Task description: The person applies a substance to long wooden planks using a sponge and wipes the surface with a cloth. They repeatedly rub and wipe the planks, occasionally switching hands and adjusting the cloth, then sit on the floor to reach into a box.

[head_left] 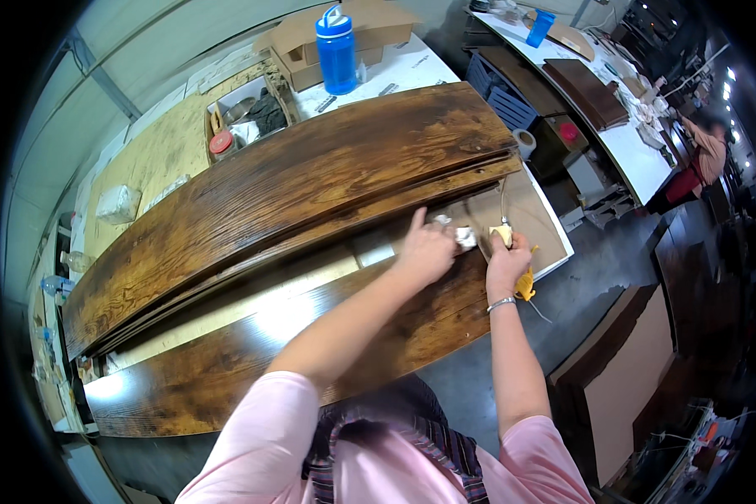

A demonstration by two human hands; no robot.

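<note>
Fingers of the right hand (507, 262) pinch a pale yellow piece (501, 232) near the right end of a glossy board (218, 370); the left hand (429, 250) extends its index finger beside a white wad (464, 238), whether gripping it I cannot tell. The left forearm (349, 323) slants over the board; the right forearm (515, 361) reaches straighter.

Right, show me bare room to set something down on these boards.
Bare: the near board left of the left forearm; also the top of the board stack, in front of the blue bottle. Crowded: around the near board's right end, where left hand, white wad and right hand bunch together.
</note>
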